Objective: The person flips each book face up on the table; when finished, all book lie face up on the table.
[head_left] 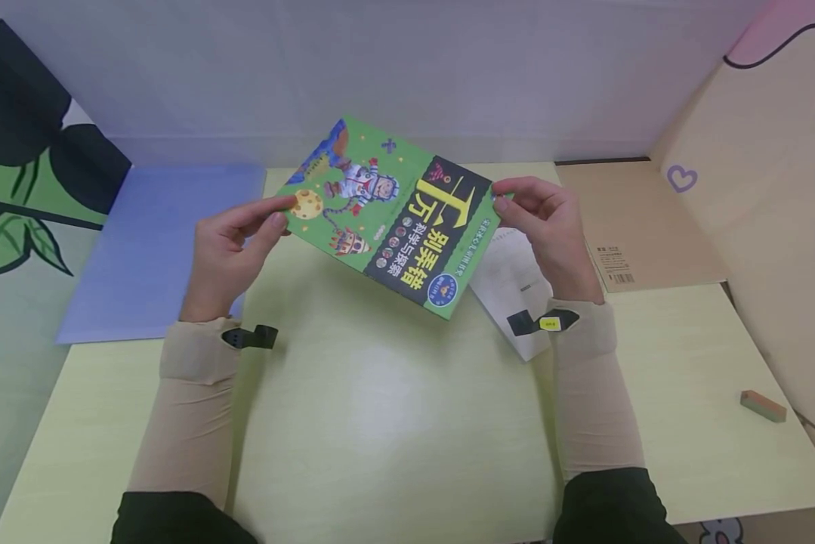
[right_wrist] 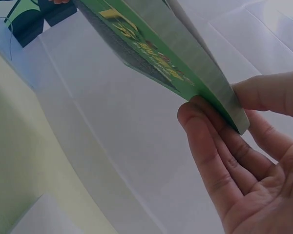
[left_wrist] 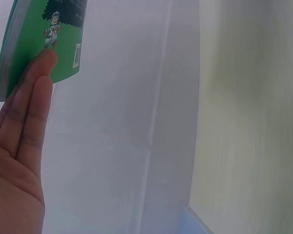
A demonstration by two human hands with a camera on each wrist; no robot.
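The left hand (head_left: pixel 226 245) and the right hand (head_left: pixel 550 223) pinch the opposite edges of a green children's book (head_left: pixel 390 219) and hold it tilted above the table (head_left: pixel 380 423). A blue folder (head_left: pixel 155 242) lies to the left, white paper (head_left: pixel 516 283) is under the right wrist, and a brown notebook (head_left: pixel 641 227) and an eraser (head_left: pixel 763 406) are to the right. The near part of the table is bare.

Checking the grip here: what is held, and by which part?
A green book, held above the table by both hands: left hand pinches its left corner, right hand its right corner.
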